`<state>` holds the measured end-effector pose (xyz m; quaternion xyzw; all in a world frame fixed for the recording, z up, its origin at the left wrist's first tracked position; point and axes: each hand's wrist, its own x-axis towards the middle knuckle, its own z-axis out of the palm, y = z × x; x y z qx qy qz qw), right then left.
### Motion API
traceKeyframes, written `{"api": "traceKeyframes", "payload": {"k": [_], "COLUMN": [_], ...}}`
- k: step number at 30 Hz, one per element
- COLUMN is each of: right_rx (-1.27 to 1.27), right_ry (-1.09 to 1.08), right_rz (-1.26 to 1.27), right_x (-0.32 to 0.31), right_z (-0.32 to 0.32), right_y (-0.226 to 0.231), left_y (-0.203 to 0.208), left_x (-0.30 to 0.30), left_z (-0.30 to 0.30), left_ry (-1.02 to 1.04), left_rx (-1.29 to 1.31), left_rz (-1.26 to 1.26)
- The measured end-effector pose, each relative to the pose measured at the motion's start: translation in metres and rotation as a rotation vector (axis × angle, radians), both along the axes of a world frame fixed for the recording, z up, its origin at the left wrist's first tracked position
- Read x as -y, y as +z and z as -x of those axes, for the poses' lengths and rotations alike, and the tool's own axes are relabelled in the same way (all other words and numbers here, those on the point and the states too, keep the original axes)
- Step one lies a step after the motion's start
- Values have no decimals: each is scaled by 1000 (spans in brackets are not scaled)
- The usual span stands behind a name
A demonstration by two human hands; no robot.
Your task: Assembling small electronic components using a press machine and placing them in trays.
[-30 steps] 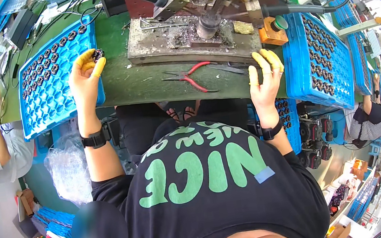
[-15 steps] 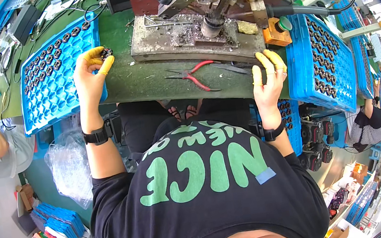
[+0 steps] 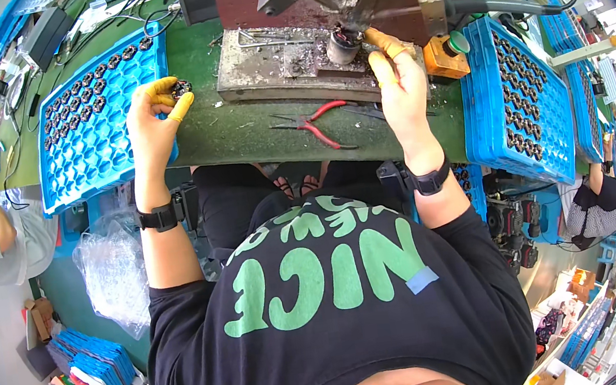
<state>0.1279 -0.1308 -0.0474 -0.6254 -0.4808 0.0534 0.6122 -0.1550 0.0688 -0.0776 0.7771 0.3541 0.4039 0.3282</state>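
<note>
My left hand (image 3: pixel 153 120), in yellow finger covers, pinches a small dark ring-shaped part (image 3: pixel 181 90) like a wound motor core. It is beside the right edge of a blue compartment tray (image 3: pixel 89 172). My right hand (image 3: pixel 401 85), also with yellow covers, reaches to the press, fingers apart beside the round metal post (image 3: pixel 342 49) on its base (image 3: pixel 252 74). Another dark core (image 3: pixel 345 33) sits on top of that post, below the raised press head. Whether a fingertip touches the core I cannot tell.
Red-handled pliers (image 3: pixel 314 126) lie on the green bench in front of the press. An orange box (image 3: pixel 446 56) with a green button stands right of it. Stacked blue trays (image 3: pixel 488 104) with cores are further right. A clear plastic bag (image 3: pixel 111 275) is below the bench, left.
My right hand has moved left and up from the bench's front right to the post. The press head has risen, showing the core on the post. My left hand still holds its core.
</note>
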Motion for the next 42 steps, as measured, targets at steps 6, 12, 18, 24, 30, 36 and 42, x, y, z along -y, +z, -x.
{"api": "traceKeyframes", "payload": {"k": [6, 12, 18, 24, 30, 36, 42], "right_rx": [-284, -69, -462, -603, -531, -531, -436], "right_ry": [96, 17, 405, 500, 487, 473, 364], "right_rz": [-94, 87, -199, -278, -274, -280, -260], "right_x": [-9, -18, 13, 43, 68, 74, 72], "right_z": [-3, 4, 4, 8, 2, -4, -5], "right_y": [18, 33, 43, 48, 48, 42, 37], "left_y": [5, 8, 42, 86, 89, 86, 93], "left_x": [1, 3, 20, 59, 68, 64, 69], "left_z": [1, -1, -28, -112, -156, -157, -162], "left_ry": [9, 7, -80, -320, -404, -432, -468], "left_rx": [-38, -130, -157, -57, -65, -114, -218], "left_rz": [1, -109, -277, -310, -262, -93, -237]}}
